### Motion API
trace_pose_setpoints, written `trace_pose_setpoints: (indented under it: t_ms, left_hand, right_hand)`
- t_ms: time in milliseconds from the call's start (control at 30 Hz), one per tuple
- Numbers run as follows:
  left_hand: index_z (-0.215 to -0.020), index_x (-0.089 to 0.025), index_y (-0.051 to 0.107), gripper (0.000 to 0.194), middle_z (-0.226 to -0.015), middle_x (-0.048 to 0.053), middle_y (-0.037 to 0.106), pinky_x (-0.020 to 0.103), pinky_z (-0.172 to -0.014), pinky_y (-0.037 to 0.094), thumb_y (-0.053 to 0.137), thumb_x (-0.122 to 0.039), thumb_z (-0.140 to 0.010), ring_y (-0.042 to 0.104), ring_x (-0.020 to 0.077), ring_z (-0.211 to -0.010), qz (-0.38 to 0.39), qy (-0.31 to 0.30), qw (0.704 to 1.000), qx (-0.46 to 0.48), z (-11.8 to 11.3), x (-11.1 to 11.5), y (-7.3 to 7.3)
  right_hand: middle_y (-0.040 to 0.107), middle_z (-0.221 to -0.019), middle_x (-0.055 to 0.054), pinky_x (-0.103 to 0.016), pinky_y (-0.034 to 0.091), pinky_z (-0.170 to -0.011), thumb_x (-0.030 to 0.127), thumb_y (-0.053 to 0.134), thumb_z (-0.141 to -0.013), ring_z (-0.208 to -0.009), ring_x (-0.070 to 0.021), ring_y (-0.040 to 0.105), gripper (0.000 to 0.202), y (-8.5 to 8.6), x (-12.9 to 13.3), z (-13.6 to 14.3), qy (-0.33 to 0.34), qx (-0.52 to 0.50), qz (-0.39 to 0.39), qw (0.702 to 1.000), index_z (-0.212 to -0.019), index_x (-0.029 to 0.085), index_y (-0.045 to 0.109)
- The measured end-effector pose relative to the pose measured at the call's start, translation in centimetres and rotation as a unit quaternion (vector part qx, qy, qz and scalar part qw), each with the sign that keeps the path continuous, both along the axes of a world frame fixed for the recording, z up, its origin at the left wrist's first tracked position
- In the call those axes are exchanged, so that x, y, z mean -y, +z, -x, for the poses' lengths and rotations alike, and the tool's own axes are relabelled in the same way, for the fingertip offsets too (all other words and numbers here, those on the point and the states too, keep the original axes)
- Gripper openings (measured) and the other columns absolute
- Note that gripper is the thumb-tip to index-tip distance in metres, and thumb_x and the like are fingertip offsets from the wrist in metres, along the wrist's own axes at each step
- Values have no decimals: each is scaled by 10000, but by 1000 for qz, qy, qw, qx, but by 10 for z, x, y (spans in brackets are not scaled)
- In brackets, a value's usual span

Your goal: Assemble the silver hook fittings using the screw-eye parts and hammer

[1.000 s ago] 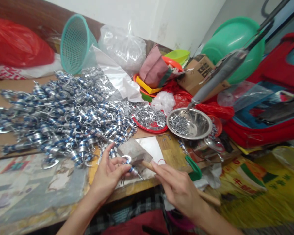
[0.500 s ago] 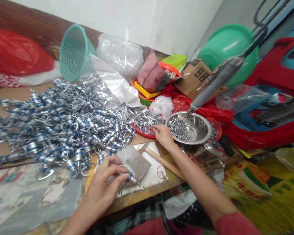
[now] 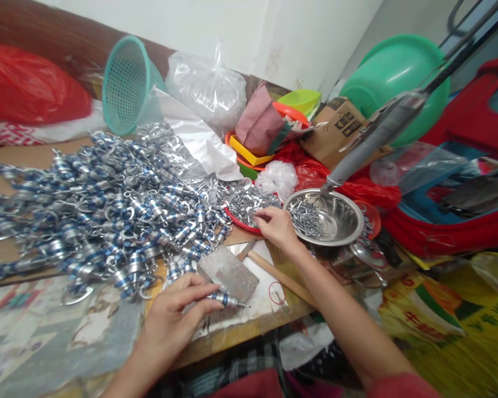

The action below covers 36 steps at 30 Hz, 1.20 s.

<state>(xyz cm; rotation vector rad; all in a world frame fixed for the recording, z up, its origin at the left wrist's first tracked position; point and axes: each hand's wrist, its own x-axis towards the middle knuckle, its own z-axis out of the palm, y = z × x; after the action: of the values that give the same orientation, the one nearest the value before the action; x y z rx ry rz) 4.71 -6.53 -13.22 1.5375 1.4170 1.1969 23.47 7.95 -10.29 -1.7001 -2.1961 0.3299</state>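
My left hand pinches a blue-and-silver metal fitting between thumb and fingers, its thin pin end pointing right. The fitting is held just in front of a flat grey metal block. Over the near edge of a red plate heaped with small metal pieces, my right hand has thumb and forefinger together; whatever may be between them is too small to make out. A wooden-handled hammer lies between my hands. A big heap of similar blue-and-silver fittings spreads to the left.
A steel bowl of nails or pins stands right of the red plate. Behind are a teal basket, a clear plastic bag and a green basin. A grey metal arm slants above the bowl.
My left hand has turned the fitting so that more of it shows, pointing right. My right hand has shifted slightly at the red plate. The view has moved a little.
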Motion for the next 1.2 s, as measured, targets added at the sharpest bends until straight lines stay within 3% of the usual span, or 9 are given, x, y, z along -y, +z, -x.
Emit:
trace_pose_setpoints:
  t_ms: [67, 200, 467, 633, 733, 867, 1000, 1100, 1200]
  left_hand:
    - [-839, -272, 722, 202, -663, 1, 638, 263, -601, 460, 684, -252, -642, 594, 167, -634, 1, 10, 1000, 0, -1, 0, -1]
    - [-937, -256, 685, 321, -673, -21, 635, 248, -603, 459, 704, -229, -618, 572, 137, -598, -15, 35, 999, -10, -4, -2, -2]
    - [-748, -287, 737, 154, -685, -2, 661, 213, -580, 454, 688, -188, -640, 607, 139, -649, -27, 3, 999, 38, -8, 3, 8]
    - [-659, -291, 741, 117, -628, -11, 656, 206, -542, 449, 708, -192, -605, 599, 134, -598, 31, 16, 995, 98, -10, 5, 16]
    - [-624, -285, 732, 117, -622, -23, 661, 197, -567, 452, 703, -172, -606, 600, 126, -607, 39, 18, 992, 121, -8, 5, 20]
    - [-618, -267, 709, 89, -636, -25, 652, 197, -586, 447, 690, -181, -631, 594, 124, -619, 14, -11, 997, 70, -5, 7, 25]
    - [-622, -246, 693, 77, -684, -6, 630, 219, -620, 446, 652, -204, -671, 596, 137, -660, -14, -36, 999, -1, -3, 6, 30]
    - [-629, -249, 698, 90, -784, 10, 655, 245, -709, 454, 632, -227, -687, 612, 158, -751, -8, -46, 999, -16, -3, 6, 32]
    - [-669, -250, 708, 75, -791, 9, 708, 263, -742, 479, 637, -270, -679, 637, 173, -765, 61, -14, 997, 34, -5, 9, 28]
  right_hand:
    - [692, -855, -21, -217, 494, -703, 228, 525, -796, -765, -114, 634, 189, 3, 40, 8, 42, -69, 11, 997, -907, 192, 673]
    - [689, -687, -46, -226, 502, -590, 167, 646, -686, -634, -135, 629, 65, -2, 101, 23, 162, -388, 54, 906, -705, 149, 705]
    - [686, -705, -35, -272, 511, -640, 105, 651, -673, -677, -156, 630, 113, -12, 111, 23, 201, -503, 56, 839, -710, 195, 707]
    - [664, -798, -65, -294, 514, -695, 123, 635, -710, -757, -163, 620, 152, -11, 121, 17, 231, -453, -16, 861, -853, 161, 668]
    - [643, -892, -97, -282, 511, -717, 81, 634, -701, -829, -168, 606, 299, -14, 125, 9, 281, -346, -149, 883, -994, 137, 609]
    - [655, -915, -115, -266, 512, -704, 26, 486, -776, -877, -166, 606, 282, -14, 125, -1, 343, -220, -282, 869, -1013, 123, 604]
    - [663, -918, -135, -284, 523, -671, 70, 448, -810, -874, -181, 612, 259, -9, 121, -5, 373, -189, -283, 863, -1004, 99, 616]
    - [672, -924, -102, -247, 528, -653, 49, 487, -785, -812, -149, 629, 278, -9, 120, -2, 339, -214, -257, 879, -1000, 148, 633]
    - [682, -876, -87, -221, 535, -655, 67, 553, -758, -761, -137, 641, 238, -11, 124, 7, 290, -289, -202, 890, -945, 166, 664]
